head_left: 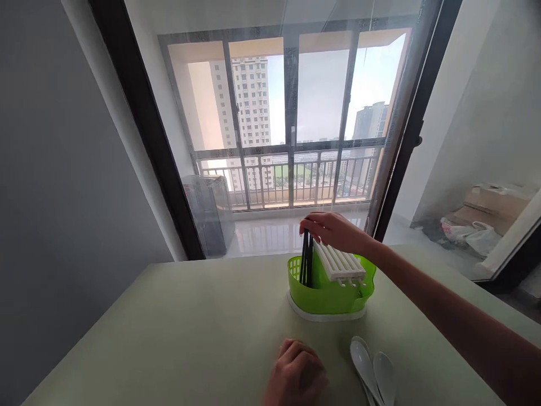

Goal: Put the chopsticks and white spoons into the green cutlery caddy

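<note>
My right hand [332,230] pinches the tops of several dark chopsticks [306,262]. They stand upright in the left end of a green plastic utensil holder [333,299] with a white base. A white slatted rack with small hooks [340,262] sits on the holder, beneath my right wrist. Near the table's front edge my left hand [296,372] is curled and partly blurred, and I cannot make out anything in it. White spoons [374,369] lie on the table to the right of my left hand.
The pale green table [190,327] reaches toward a dark-framed glass door. Beyond it are a grey cabinet [207,214] and a railed window. Cardboard boxes [494,206] and plastic bags [477,238] lie on the floor at the right.
</note>
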`<state>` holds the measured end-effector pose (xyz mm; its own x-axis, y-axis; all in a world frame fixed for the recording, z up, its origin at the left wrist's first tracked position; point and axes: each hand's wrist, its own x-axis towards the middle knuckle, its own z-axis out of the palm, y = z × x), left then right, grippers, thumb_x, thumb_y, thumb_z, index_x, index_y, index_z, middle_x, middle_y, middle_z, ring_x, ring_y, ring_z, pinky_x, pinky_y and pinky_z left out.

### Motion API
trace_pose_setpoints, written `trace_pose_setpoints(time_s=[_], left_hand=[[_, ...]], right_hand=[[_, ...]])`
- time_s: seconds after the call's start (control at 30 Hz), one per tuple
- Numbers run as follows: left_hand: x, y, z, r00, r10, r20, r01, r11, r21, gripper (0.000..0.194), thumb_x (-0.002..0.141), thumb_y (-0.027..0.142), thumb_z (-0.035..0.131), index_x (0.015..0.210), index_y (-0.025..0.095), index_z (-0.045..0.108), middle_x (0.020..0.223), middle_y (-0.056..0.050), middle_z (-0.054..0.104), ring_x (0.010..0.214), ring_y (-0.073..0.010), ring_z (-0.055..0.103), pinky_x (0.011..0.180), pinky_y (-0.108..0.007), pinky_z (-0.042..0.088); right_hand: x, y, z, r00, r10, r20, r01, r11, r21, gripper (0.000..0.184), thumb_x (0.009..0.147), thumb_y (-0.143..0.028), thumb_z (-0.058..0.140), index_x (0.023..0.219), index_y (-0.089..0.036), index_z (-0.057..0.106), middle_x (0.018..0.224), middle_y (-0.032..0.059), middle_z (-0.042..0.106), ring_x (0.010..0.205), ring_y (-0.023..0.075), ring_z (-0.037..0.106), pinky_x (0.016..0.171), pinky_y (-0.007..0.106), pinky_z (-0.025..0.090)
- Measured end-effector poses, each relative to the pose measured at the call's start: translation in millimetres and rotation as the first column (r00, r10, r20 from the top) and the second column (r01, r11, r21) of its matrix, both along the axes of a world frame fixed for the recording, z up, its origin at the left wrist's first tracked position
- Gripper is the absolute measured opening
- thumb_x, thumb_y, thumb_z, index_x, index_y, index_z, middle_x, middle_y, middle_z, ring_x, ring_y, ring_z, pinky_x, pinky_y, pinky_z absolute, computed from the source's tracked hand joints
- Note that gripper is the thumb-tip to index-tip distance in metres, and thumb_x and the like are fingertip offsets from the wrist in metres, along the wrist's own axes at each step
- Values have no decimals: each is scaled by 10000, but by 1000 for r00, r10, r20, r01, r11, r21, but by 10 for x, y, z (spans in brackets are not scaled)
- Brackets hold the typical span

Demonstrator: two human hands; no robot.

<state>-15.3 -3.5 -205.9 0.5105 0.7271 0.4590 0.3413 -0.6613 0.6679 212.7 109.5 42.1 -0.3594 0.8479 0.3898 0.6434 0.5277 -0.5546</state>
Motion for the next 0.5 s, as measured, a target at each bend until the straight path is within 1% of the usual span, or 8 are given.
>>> trace_pose_setpoints(time_s=[0.13, 0.2, 0.27, 0.3, 0.33, 0.4, 0.43, 0.5], left_hand=[[25, -24, -6, 1000, 18, 7, -18, 1000, -10, 179, 786, 86, 762, 913, 211, 749, 965, -59, 772, 966, -243, 687, 891, -377, 587], [32, -33, 4, 1000, 21, 4, -21, 1000, -11, 192, 778, 73, 767, 911, 211, 756, 970, -57, 773, 973, -242, 688, 892, -369, 586], [35, -40, 16, 1000, 20, -4, -20, 1000, -12, 191, 780, 71, 763, 912, 210, 760, 977, -57, 775, 977, -240, 688, 893, -365, 587], [35, -44, 22, 1000, 22, -7, -22, 1000, -13, 182, 784, 74, 760, 908, 207, 759, 974, -58, 775, 973, -239, 689, 892, -365, 588], [36, -48, 27, 1000, 26, -8, -26, 1000, -11, 168, 790, 77, 756, 901, 203, 756, 966, -58, 775, 965, -238, 690, 891, -366, 588], [37, -55, 34, 999, 37, -6, -37, 999, -6, 144, 800, 81, 749, 886, 197, 750, 953, -59, 774, 955, -236, 692, 884, -367, 590], [38, -58, 37, 999, 40, -4, -40, 999, -1, 138, 805, 81, 743, 881, 196, 746, 949, -60, 774, 953, -236, 693, 878, -365, 591], [40, -62, 47, 999, 40, 0, -40, 999, 12, 126, 814, 84, 733, 874, 195, 739, 942, -61, 773, 944, -235, 692, 863, -358, 594]], right_hand=[[-81, 149, -154, 998, 58, 25, -56, 996, -73, 440, 1062, -416, 415, 917, -148, 732, 664, -7, 618, 577, 120, 597, 633, 249, 450], [-101, 192, -210, 997, 47, 61, -42, 995, -86, 437, 1060, -397, 416, 916, -146, 743, 705, 12, 664, 576, 124, 605, 630, 257, 445], [-110, 212, -241, 991, -31, 127, 38, 998, -48, 388, 1049, -378, 455, 951, -148, 753, 759, 36, 721, 613, 140, 630, 640, 268, 435], [-112, 213, -244, 983, -100, 151, 102, 995, -9, 351, 1041, -374, 484, 995, -151, 751, 800, 48, 748, 651, 154, 651, 652, 273, 432], [-112, 207, -239, 971, -178, 161, 175, 984, 34, 320, 1034, -374, 510, 1052, -153, 741, 847, 58, 769, 695, 168, 672, 663, 279, 431], [-113, 169, -202, 938, -318, 141, 303, 946, 114, 305, 1025, -379, 538, 1166, -161, 699, 923, 67, 791, 751, 188, 696, 671, 286, 430], [-115, 136, -172, 924, -364, 121, 346, 927, 146, 307, 1025, -379, 537, 1196, -167, 680, 933, 63, 794, 749, 189, 699, 666, 287, 430], [-126, 35, -97, 916, -392, 85, 371, 909, 193, 288, 1027, -370, 528, 1194, -183, 670, 901, 46, 792, 706, 178, 693, 656, 286, 430]])
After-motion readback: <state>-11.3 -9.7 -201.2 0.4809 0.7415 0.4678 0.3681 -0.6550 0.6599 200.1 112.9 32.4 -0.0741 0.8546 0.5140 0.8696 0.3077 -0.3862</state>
